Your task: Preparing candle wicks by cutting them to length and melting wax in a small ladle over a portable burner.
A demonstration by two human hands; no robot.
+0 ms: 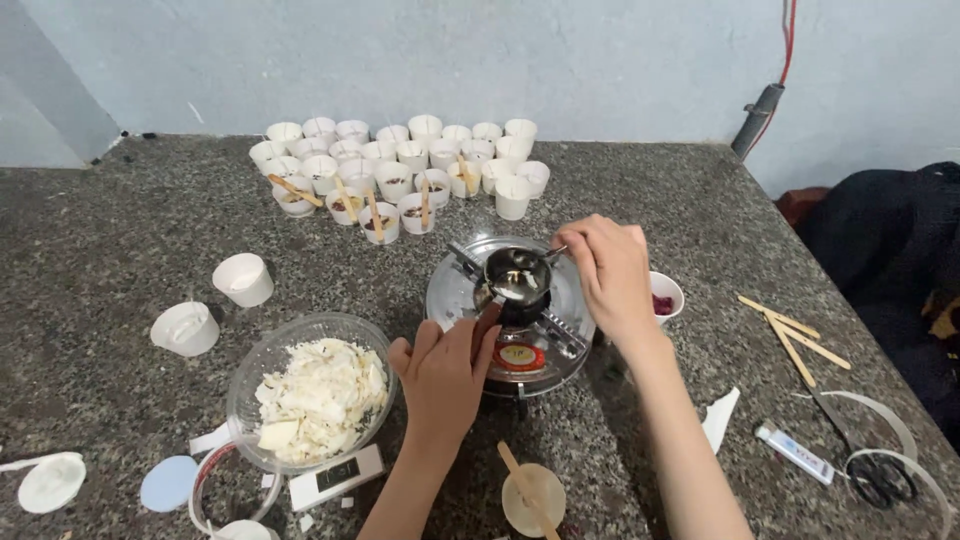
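Holding the thin handle of a small shiny steel melting pot (517, 273), the right hand (608, 272) is pinching it between thumb and fingertips, the fingers curled narrowly around it. The pot is sitting on top of the round silver portable gas stove (450, 300), which is standing on the speckled grey stone table (120, 230). The left hand (445, 372) is resting at the near edge of the stove, fingers straight and close together, gripping nothing; its fingertips are lying against the stove's rim, just below the pot.

Left of the stove, touching the left hand's side, a clear round plastic bowl (262, 362) filled with white wax chunks is sitting on a small white digital scale (335, 477). Beyond the stove, a cluster of small white paper cups (400, 160) is standing, several with flat wooden sticks laid across them. Two more white cups (213, 305) are lying on their sides farther left of the stove. Just right of the stove, behind the right wrist, a small white cup of dark red pieces (666, 296) is standing. Farther right of the stove, loose wooden sticks (795, 335), a small white tube (794, 452) and black-handled scissors (868, 462) are lying. Nearer than the stove, a tan cup with a wooden stick (532, 495) is resting.
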